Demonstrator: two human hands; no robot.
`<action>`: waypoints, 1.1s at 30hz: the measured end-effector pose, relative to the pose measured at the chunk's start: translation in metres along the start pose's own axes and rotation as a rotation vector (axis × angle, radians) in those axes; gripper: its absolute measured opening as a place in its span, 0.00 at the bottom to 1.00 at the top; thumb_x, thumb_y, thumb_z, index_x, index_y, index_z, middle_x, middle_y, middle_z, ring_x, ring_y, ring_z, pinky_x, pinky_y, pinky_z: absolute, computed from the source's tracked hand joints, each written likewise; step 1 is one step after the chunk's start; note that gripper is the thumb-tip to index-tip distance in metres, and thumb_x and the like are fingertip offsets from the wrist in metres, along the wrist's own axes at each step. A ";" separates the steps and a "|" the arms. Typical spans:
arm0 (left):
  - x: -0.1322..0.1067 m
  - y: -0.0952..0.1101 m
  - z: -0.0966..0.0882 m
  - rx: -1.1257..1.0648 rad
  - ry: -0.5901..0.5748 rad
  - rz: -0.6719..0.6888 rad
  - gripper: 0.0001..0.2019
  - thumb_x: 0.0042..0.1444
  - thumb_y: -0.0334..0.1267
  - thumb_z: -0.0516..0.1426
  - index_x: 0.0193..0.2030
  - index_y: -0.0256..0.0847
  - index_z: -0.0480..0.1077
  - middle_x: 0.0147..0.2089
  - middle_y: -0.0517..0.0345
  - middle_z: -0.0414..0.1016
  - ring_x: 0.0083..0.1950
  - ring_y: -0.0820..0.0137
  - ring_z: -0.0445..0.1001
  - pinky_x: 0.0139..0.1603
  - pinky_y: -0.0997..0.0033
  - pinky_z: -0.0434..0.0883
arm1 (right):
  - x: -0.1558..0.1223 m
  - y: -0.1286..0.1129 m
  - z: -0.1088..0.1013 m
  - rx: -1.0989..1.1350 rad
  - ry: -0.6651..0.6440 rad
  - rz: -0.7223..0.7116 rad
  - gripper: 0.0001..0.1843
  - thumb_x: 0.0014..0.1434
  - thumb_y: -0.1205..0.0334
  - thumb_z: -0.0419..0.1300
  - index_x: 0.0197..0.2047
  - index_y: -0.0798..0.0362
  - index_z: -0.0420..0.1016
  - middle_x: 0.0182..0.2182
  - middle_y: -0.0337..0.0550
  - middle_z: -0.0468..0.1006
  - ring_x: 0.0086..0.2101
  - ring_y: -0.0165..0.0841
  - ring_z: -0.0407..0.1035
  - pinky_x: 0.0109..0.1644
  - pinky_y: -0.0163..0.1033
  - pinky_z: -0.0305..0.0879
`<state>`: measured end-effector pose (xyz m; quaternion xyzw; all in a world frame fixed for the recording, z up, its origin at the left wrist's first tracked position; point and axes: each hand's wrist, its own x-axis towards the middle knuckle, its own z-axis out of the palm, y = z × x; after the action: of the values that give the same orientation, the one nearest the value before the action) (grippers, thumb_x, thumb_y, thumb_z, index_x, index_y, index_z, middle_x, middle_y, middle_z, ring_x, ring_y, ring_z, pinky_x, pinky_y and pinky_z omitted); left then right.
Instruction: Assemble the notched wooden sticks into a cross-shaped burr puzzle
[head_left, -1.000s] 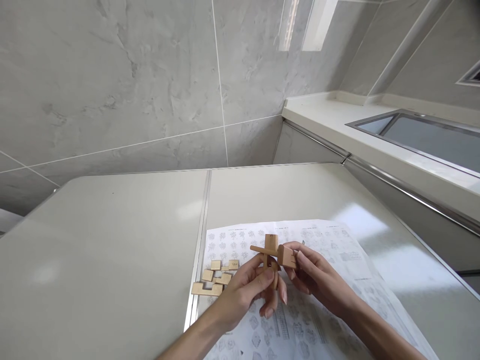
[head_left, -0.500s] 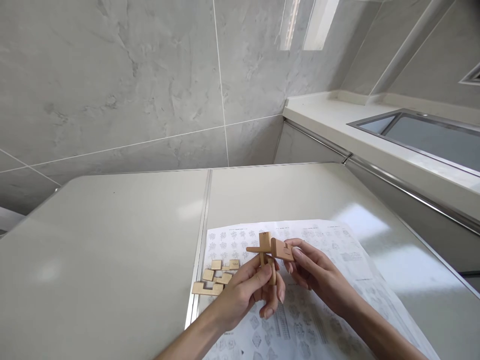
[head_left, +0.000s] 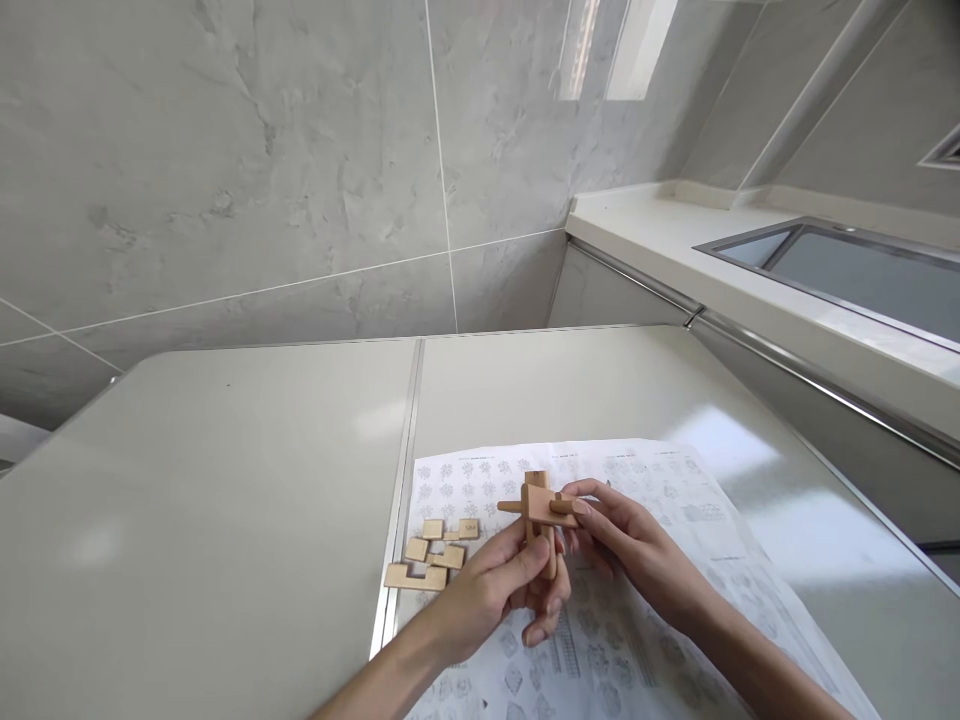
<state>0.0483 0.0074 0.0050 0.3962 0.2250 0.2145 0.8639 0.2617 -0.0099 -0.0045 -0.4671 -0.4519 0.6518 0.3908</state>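
Note:
Over the printed sheet [head_left: 480, 490], my left hand [head_left: 506, 580] is closed on an assembly of wooden puzzle pieces [head_left: 536, 478], which cross one another and stick out above and to the left of the thumb. My right hand [head_left: 619, 530] pinches a notched wooden puzzle piece [head_left: 541, 505] by its right end. That piece lies against the front of the assembly; whether it interlocks there I cannot tell. Several loose notched wooden pieces [head_left: 409, 577] rest left of my left hand, at the sheet's left edge.
The pale table [head_left: 247, 480] has a metal seam [head_left: 409, 420] running front to back. Grey tiled wall [head_left: 300, 150] stands behind it. On the right is a white counter [head_left: 652, 225] with an inset sink [head_left: 840, 260].
My right hand has brought its puzzle piece slightly left and turned it, so it now overlaps the front of the assembly. My left hand keeps its grip with little movement.

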 end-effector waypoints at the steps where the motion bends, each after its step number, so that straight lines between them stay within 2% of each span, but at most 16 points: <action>1: 0.000 0.000 0.000 0.005 -0.011 -0.003 0.14 0.75 0.50 0.54 0.49 0.40 0.65 0.33 0.61 0.70 0.23 0.77 0.65 0.28 0.73 0.64 | 0.000 0.000 0.000 -0.007 -0.010 0.007 0.21 0.71 0.39 0.60 0.50 0.48 0.74 0.29 0.35 0.72 0.23 0.26 0.57 0.28 0.35 0.54; 7: -0.001 -0.001 0.000 0.087 -0.080 -0.022 0.16 0.76 0.51 0.51 0.43 0.40 0.63 0.32 0.60 0.70 0.24 0.77 0.67 0.28 0.72 0.65 | -0.001 0.001 0.002 -0.050 -0.044 0.013 0.24 0.70 0.35 0.59 0.48 0.49 0.73 0.25 0.33 0.69 0.23 0.28 0.60 0.28 0.35 0.56; 13: -0.004 0.000 0.000 0.108 -0.136 -0.103 0.19 0.74 0.56 0.52 0.40 0.42 0.60 0.29 0.67 0.59 0.22 0.79 0.59 0.26 0.74 0.61 | -0.001 0.002 0.004 -0.038 -0.057 -0.011 0.24 0.68 0.35 0.62 0.47 0.49 0.73 0.24 0.33 0.69 0.22 0.28 0.58 0.26 0.34 0.53; 16: -0.004 0.002 0.001 0.098 -0.141 -0.136 0.20 0.73 0.58 0.53 0.41 0.43 0.60 0.28 0.69 0.55 0.22 0.79 0.54 0.26 0.75 0.59 | -0.001 0.003 0.005 -0.028 -0.055 -0.021 0.24 0.67 0.35 0.62 0.47 0.49 0.74 0.24 0.33 0.69 0.22 0.27 0.58 0.26 0.34 0.51; 21: -0.004 0.003 0.001 0.122 -0.125 -0.144 0.21 0.72 0.60 0.54 0.42 0.42 0.62 0.27 0.70 0.55 0.22 0.79 0.51 0.26 0.74 0.58 | -0.002 0.002 0.005 -0.023 -0.055 -0.024 0.23 0.68 0.36 0.62 0.47 0.49 0.74 0.24 0.33 0.69 0.22 0.26 0.57 0.25 0.34 0.49; 25: -0.004 0.000 -0.001 0.115 -0.105 -0.123 0.22 0.71 0.60 0.54 0.43 0.40 0.66 0.25 0.72 0.53 0.21 0.79 0.50 0.24 0.75 0.57 | -0.002 -0.001 0.003 -0.001 -0.129 0.000 0.22 0.70 0.38 0.61 0.46 0.49 0.72 0.26 0.35 0.73 0.21 0.25 0.55 0.24 0.34 0.46; 27: -0.003 -0.002 -0.002 0.122 -0.106 -0.099 0.23 0.72 0.60 0.54 0.44 0.39 0.67 0.25 0.71 0.54 0.20 0.80 0.50 0.23 0.75 0.56 | -0.001 -0.002 0.001 0.017 -0.175 0.009 0.21 0.71 0.38 0.60 0.46 0.49 0.72 0.28 0.36 0.74 0.21 0.25 0.56 0.24 0.34 0.45; 31: -0.002 -0.002 -0.003 0.160 -0.131 -0.036 0.23 0.72 0.59 0.53 0.45 0.38 0.69 0.25 0.66 0.65 0.17 0.80 0.56 0.19 0.75 0.55 | -0.001 -0.002 -0.003 0.047 -0.206 0.033 0.21 0.70 0.39 0.61 0.47 0.49 0.72 0.27 0.35 0.71 0.22 0.25 0.57 0.25 0.35 0.43; 33: -0.001 -0.002 -0.003 0.168 -0.137 -0.017 0.23 0.72 0.59 0.54 0.44 0.37 0.69 0.25 0.65 0.67 0.16 0.80 0.57 0.19 0.75 0.56 | -0.002 -0.002 -0.004 0.058 -0.212 0.039 0.20 0.70 0.40 0.62 0.46 0.49 0.72 0.26 0.34 0.70 0.22 0.25 0.56 0.25 0.35 0.42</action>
<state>0.0461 0.0073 0.0018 0.4791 0.1858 0.1598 0.8429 0.2662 -0.0103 -0.0031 -0.3928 -0.4625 0.7179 0.3412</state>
